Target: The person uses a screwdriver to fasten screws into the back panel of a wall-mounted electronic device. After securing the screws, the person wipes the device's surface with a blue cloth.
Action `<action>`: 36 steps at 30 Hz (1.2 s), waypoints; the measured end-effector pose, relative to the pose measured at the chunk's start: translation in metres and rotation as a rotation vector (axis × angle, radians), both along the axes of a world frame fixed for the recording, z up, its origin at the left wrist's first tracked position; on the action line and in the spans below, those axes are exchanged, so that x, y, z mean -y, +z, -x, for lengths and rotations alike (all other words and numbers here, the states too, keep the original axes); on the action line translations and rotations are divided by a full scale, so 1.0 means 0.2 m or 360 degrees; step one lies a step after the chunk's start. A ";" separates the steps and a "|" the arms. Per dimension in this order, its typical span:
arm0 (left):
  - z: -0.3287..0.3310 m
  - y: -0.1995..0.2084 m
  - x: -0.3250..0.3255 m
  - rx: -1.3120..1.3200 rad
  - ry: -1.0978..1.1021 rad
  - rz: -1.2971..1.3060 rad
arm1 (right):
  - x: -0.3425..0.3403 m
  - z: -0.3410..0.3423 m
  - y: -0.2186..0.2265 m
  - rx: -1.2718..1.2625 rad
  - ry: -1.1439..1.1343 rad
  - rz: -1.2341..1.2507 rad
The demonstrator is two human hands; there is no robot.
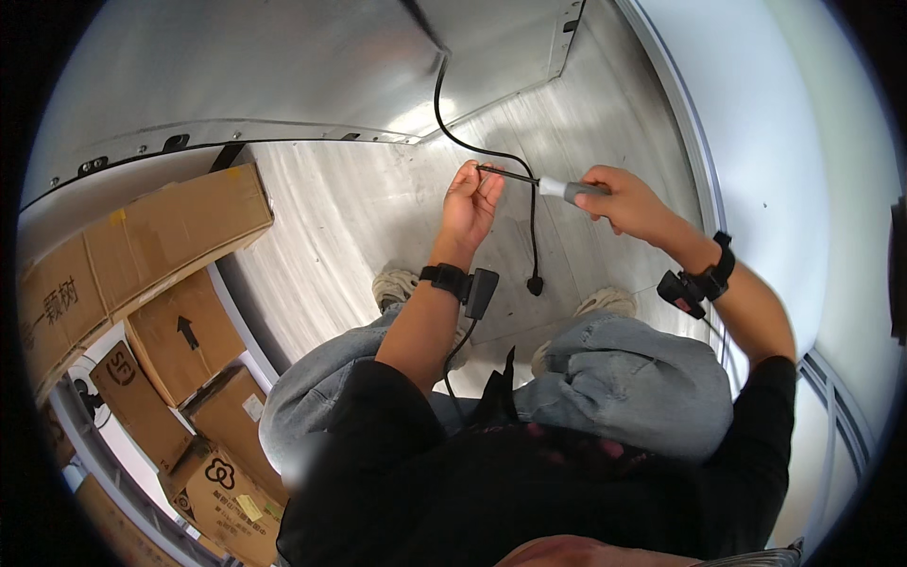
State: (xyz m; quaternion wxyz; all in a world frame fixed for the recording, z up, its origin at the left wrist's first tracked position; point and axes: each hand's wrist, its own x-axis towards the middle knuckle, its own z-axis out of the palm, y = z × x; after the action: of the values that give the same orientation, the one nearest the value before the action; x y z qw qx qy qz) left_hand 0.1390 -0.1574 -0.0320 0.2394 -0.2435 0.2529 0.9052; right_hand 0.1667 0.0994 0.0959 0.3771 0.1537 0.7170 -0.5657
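In my right hand is a screwdriver with a grey and white handle, my fingers wrapped round the grip. Its dark shaft points left, almost level, and its end meets the fingertips of my left hand. Those left fingers are pinched together at the shaft's tip; whatever small thing they may hold there is too small to make out. Behind the shaft runs a black power cord, which comes from the large metal cabinet and ends in a plug on the floor.
Cardboard boxes are stacked on a rack at the left. A pale wall panel rises close on my right. I crouch on a light wood-look floor, my shoes on either side of the plug. Straps with small black devices sit on both wrists.
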 end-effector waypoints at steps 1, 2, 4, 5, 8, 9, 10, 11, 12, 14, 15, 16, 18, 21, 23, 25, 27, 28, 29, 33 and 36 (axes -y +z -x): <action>0.00 -0.03 0.02 0.0067 0.0053 -0.0006 | 0.05 0.03 0.01 0.0021 0.0069 -0.0046; -0.01 -0.06 0.04 0.0135 0.0103 -0.0011 | 0.10 0.05 0.01 0.0041 0.0099 -0.0070; 0.00 -0.13 0.12 0.0183 0.0103 -0.0027 | 0.20 0.08 -0.01 0.0071 0.0158 -0.0127; 0.01 -0.17 0.16 0.0207 0.0093 -0.0036 | 0.25 0.09 -0.02 0.0070 0.0169 -0.0127; 0.11 -0.18 0.18 0.0474 0.0079 0.0189 | 0.40 0.07 -0.13 0.0163 0.0123 -0.0108; 0.15 -0.19 0.18 0.0541 0.0087 0.0297 | 0.44 0.07 -0.20 0.0226 0.0052 -0.0090; 0.18 -0.22 0.19 0.0559 0.0012 0.0411 | 0.49 0.06 -0.25 0.0302 -0.0023 -0.0062; 0.23 -0.23 0.20 0.0573 -0.0063 0.0524 | 0.52 0.04 -0.29 0.0346 -0.0197 -0.0061; 0.28 -0.26 0.22 0.0577 -0.0127 0.0642 | 0.56 0.00 -0.37 0.0338 -0.0325 -0.0020; 0.34 -0.31 0.25 0.0547 -0.0307 0.0760 | 0.63 -0.07 -0.56 0.0323 -0.0578 0.0068; 0.36 -0.32 0.26 0.0530 -0.0369 0.0797 | 0.67 -0.09 -0.58 0.0396 -0.0701 0.0153; 0.38 -0.32 0.27 0.0513 -0.0431 0.0833 | 0.70 -0.11 -0.60 0.0469 -0.0823 0.0239; 0.39 -0.35 0.28 0.0530 -0.0420 0.0872 | 0.78 -0.15 -0.68 0.0572 -0.1008 0.0359; 0.40 -0.41 0.28 0.0506 -0.0429 0.0862 | 0.90 -0.23 -0.80 0.0599 -0.1237 0.0391; 0.40 -0.43 0.29 0.0444 -0.0457 0.0875 | 1.00 -0.28 -0.82 0.0547 -0.1438 0.0381; 0.39 -0.44 0.27 0.0364 -0.0509 0.0891 | 1.06 -0.32 -0.82 0.0428 -0.1579 0.0390; 0.39 -0.46 0.26 0.0316 -0.0569 0.0851 | 1.07 -0.33 -0.82 0.0363 -0.1669 0.0392; 0.40 -0.47 0.25 0.0291 -0.0596 0.0830 | 1.07 -0.33 -0.82 0.0358 -0.1691 0.0390; 0.41 -0.49 0.24 0.0282 -0.0605 0.0787 | 1.06 -0.33 -0.81 0.0354 -0.1709 0.0389; 0.43 -0.44 0.15 0.0364 -0.0507 0.0917 | 1.03 -0.27 -0.85 0.0249 -0.1600 0.0125; 0.48 -0.45 0.17 0.0344 -0.0543 0.0910 | 1.02 -0.23 -0.87 0.0214 -0.1603 0.0106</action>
State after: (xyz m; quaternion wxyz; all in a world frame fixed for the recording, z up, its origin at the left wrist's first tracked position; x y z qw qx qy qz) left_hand 0.0438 -0.1917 -0.1220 0.3348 -0.3494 0.5065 0.7136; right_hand 0.2124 -0.1048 -0.0782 0.1075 0.5043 0.5096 -0.6888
